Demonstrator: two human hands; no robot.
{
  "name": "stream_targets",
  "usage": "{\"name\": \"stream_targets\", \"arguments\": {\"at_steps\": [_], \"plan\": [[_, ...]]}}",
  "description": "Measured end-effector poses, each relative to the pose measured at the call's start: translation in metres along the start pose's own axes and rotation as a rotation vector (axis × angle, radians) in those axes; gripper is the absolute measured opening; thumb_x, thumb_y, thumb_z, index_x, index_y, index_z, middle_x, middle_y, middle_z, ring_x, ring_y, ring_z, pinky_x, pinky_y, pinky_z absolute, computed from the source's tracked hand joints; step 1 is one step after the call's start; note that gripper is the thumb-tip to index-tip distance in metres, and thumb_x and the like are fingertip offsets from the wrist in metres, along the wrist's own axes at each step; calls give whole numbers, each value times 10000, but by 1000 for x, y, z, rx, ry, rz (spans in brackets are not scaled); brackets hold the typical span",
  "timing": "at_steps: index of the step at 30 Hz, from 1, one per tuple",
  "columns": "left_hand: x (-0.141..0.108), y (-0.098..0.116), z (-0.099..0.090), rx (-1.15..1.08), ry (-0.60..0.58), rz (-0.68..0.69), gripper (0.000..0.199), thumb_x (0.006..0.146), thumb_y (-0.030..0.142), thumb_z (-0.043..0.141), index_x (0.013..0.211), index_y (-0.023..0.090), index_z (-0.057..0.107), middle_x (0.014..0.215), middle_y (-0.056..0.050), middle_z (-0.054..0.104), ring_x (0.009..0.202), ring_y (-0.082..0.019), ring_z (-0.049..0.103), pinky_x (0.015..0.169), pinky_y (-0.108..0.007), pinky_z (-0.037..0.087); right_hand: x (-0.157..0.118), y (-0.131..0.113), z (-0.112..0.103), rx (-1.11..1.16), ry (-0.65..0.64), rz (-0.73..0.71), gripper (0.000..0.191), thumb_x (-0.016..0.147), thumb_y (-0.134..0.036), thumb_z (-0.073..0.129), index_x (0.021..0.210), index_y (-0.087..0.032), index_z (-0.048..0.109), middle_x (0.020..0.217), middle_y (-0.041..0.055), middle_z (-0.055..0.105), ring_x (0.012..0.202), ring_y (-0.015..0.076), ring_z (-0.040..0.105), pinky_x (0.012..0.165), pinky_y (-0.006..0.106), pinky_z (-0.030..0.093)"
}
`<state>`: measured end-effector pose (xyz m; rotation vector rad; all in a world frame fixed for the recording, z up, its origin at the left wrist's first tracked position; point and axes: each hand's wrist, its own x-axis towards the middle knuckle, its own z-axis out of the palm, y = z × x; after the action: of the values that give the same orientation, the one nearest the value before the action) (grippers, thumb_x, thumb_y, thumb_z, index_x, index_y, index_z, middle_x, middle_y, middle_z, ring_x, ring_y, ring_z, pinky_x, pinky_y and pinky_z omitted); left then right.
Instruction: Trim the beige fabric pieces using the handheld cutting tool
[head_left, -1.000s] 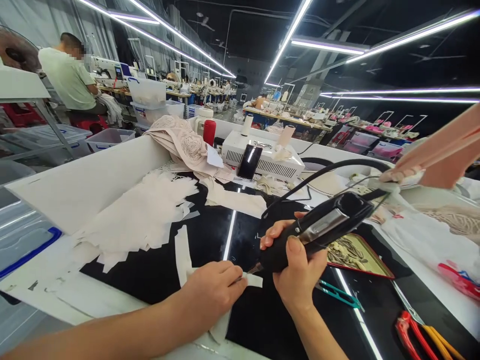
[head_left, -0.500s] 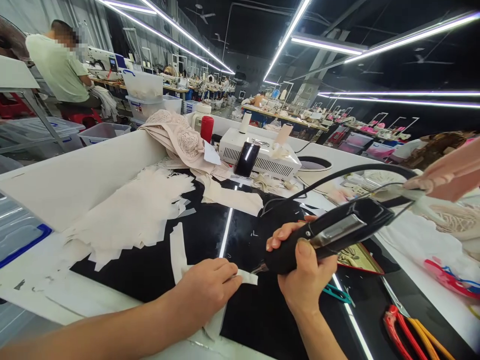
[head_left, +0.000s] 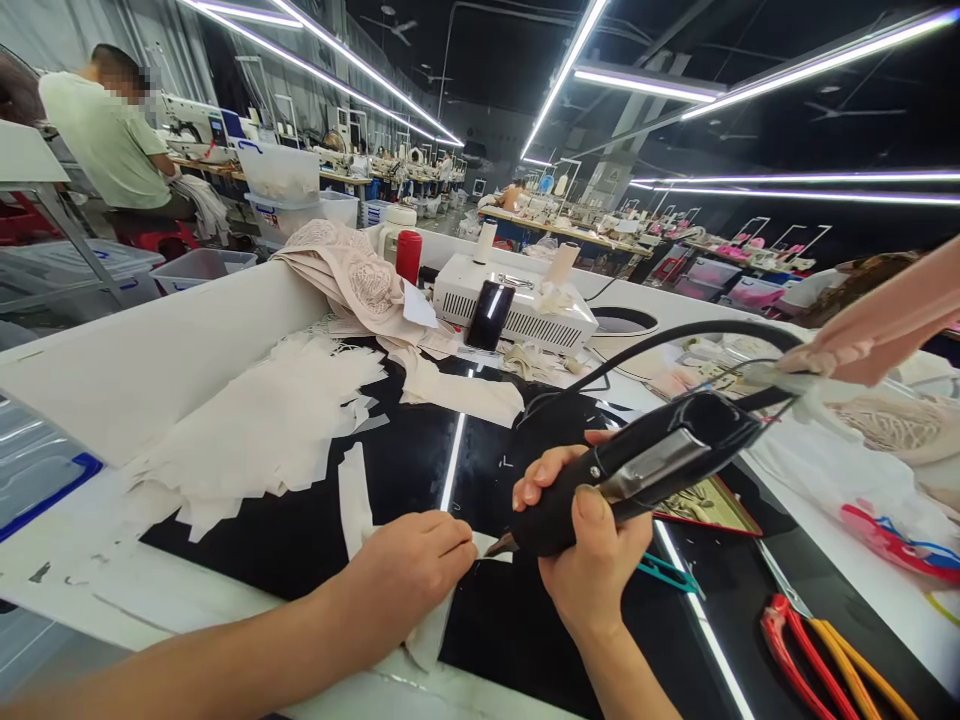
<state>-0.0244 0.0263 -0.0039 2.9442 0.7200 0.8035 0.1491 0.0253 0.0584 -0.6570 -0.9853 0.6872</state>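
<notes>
A black corded handheld tool (head_left: 637, 475) with a metal lever sits in my right hand (head_left: 592, 550), fingers and thumb wrapped around its body. Its metal tip touches or nearly touches a small cream fabric strip (head_left: 499, 550) on the black board (head_left: 525, 630). My left hand (head_left: 420, 565) is closed, thumb and fingers pinching at the strip's left end; the pinch itself is partly hidden. Another cream strip (head_left: 354, 495) lies beyond my left hand. Left of it spreads a pile of cream fabric pieces (head_left: 255, 430).
At right lie red-and-orange-handled scissors (head_left: 802, 650), a teal thread snipper (head_left: 667, 573) and a tray of small parts (head_left: 709, 505). A white vented box (head_left: 517, 310) with a phone (head_left: 489, 315) leaning on it stands behind. Pink cloth (head_left: 885, 320) wraps the cable. Another person (head_left: 112, 140) sits far left.
My right hand has brought the tool slightly left and lower, its tip now closer to my left fingers over the strip. The left hand has hardly moved.
</notes>
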Motion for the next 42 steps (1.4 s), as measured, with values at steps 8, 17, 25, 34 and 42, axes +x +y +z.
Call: {"name": "stream_targets", "arguments": {"at_steps": [8,17,25,34,42], "plan": [[-2,0,0,-15,-20,-8,266,1000,-31,497,1137,160,621,1082,-68,721,1050,-207,723,919,-342,622,3,-5,-6,-14,44,-7,367,854,-385,803,1136,-265,600,743,-46,663,562,132,590,508,273,534],[0,-1,-5,-4,-34,11,328,952,-70,495,1157,169,588,1083,-61,712,1021,-194,712,913,-316,615,3,-4,-10,-45,45,-19,367,866,-385,804,1145,-260,602,753,-49,675,548,141,624,500,287,547],[-5,10,-16,280,70,-76,419,874,-128,362,1156,93,579,1055,-113,706,945,-232,721,834,-330,629,-5,-7,-12,-70,40,-35,393,872,-375,814,1181,-257,601,784,-35,688,590,143,630,540,303,567],[-16,12,-12,183,-120,-182,468,796,-157,404,1106,164,546,1071,-73,686,963,-219,711,847,-334,631,-18,-15,-11,-94,82,-41,377,882,-327,804,1191,-256,598,799,-31,696,609,151,651,562,314,577],[-22,6,-6,132,-69,-128,365,927,-88,473,1141,200,537,1124,-64,696,1039,-212,715,925,-331,603,-29,-21,-7,-108,106,-23,359,877,-298,804,1177,-263,611,801,-19,692,621,164,658,564,323,579]]}}
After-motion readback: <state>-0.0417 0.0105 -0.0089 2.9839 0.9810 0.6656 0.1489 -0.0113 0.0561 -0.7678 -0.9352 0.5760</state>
